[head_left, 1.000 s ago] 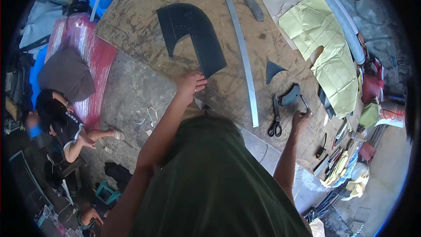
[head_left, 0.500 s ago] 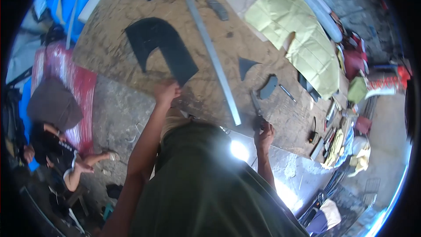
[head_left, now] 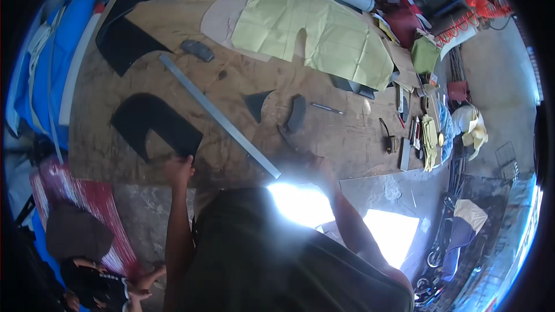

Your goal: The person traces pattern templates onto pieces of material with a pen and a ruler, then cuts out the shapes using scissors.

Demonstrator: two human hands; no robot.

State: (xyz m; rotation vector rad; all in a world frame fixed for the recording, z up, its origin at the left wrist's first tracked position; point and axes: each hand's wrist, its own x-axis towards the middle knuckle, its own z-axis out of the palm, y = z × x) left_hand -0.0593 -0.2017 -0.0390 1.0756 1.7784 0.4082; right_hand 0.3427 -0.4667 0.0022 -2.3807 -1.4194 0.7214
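Note:
My left hand (head_left: 180, 170) is at the table's near edge, its fingers closed on the lower corner of a black U-shaped sheet piece (head_left: 167, 117). Slightly blurred, my right hand (head_left: 321, 172) is closed around the dark handle of what looks like a knife (head_left: 287, 140), its thin blade pointing up and left. Between the hands lies a long metal ruler (head_left: 219, 117), set diagonally. Beyond the blade are a dark curved block (head_left: 296, 114) and a small black triangular offcut (head_left: 259, 106). A pen (head_left: 327, 108) rests to their right.
Large yellow-green pattern sheets (head_left: 312, 29) cover the far side of the wooden table (head_left: 231, 89). A grey block (head_left: 197, 51) and another black piece (head_left: 124, 46) lie at far left. Assorted tools (head_left: 406, 153) crowd the right edge. A seated person (head_left: 95, 286) is at lower left.
The view has turned, so the table things sit further left and more of the right side shows. My left hand remains at the black piece's corner; my right hand still holds the knife.

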